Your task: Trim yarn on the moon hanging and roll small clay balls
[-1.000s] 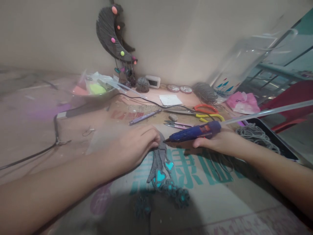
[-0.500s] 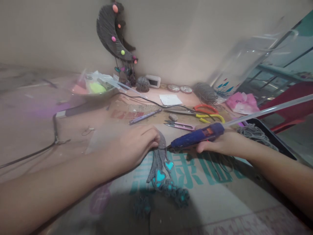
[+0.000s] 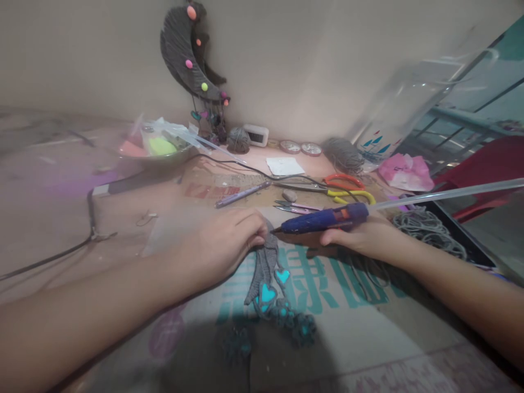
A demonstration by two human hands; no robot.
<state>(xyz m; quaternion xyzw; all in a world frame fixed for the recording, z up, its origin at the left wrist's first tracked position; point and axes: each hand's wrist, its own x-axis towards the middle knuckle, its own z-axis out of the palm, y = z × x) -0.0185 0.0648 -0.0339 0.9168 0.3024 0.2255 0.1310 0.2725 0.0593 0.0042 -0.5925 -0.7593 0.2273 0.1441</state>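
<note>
My left hand (image 3: pixel 239 234) is closed on the upper end of a grey yarn-wrapped ornament (image 3: pixel 267 262), which rests on printed cardboard (image 3: pixel 327 333). Blue hearts (image 3: pixel 268 295) and small grey flower shapes (image 3: pixel 303 328) with blue centres lie at its lower end. A blue hot glue gun (image 3: pixel 319 219) is gripped in my right hand (image 3: pixel 360 234), with a long clear glue stick (image 3: pixel 446 195) out of its back. Its dark nozzle points left and meets or nearly meets the ornament's upper part, close to my left fingertips. The fingers behind the gun are hidden.
Beyond my hands lie a pen (image 3: pixel 242 195), thread snips (image 3: pixel 297 207), a stone (image 3: pixel 290 195) and scissors (image 3: pixel 352 191). A black cable (image 3: pixel 254 170) crosses behind them. At right stands a tray (image 3: pixel 470 240) of yarn; a yarn-wrapped moon (image 3: pixel 176 49) hangs on the wall.
My right hand has moved the glue gun slightly up and left, bringing its nozzle to the ornament's upper part. The left hand and ornament have stayed in place.
</note>
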